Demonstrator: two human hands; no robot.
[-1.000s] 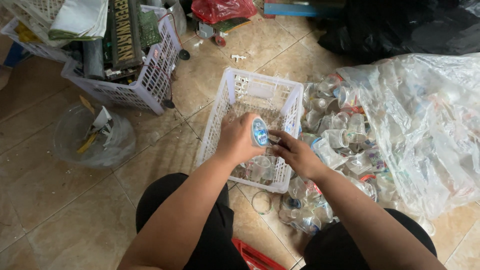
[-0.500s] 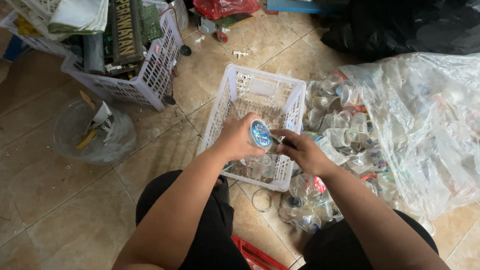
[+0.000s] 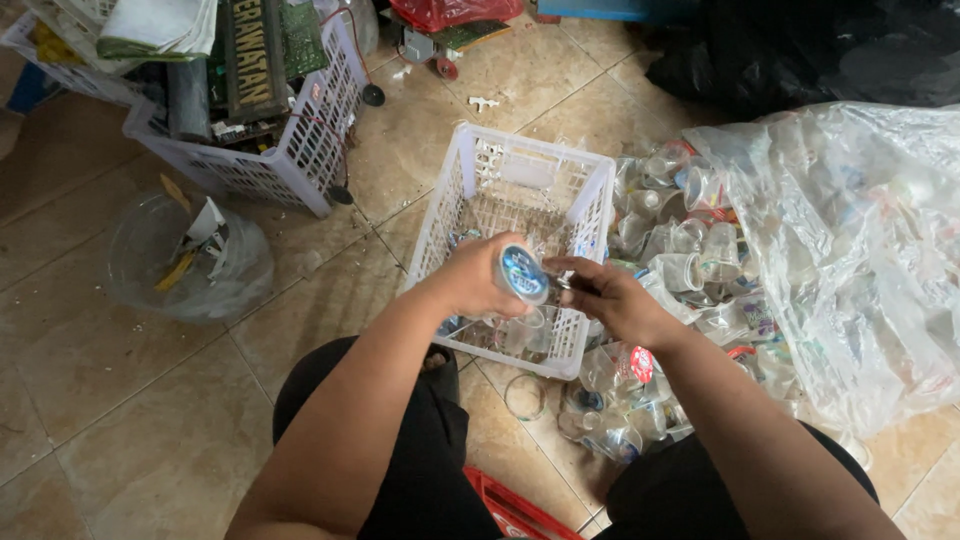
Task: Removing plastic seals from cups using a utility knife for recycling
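Cup point(image 3: 524, 274), a small clear plastic one with a blue foil lid, sits in the left hand point(image 3: 478, 282), whose grip is wrapped tight around it, above the near edge of the white basket point(image 3: 596, 200). The right hand point(image 3: 612, 302) pinches at the lid's edge, so I think the lid is being peeled off. That calls for a firm pull while the cup is kept steady. Farther right lies a pile of clear cups point(image 3: 690, 262) by a big plastic bag point(image 3: 850, 240).
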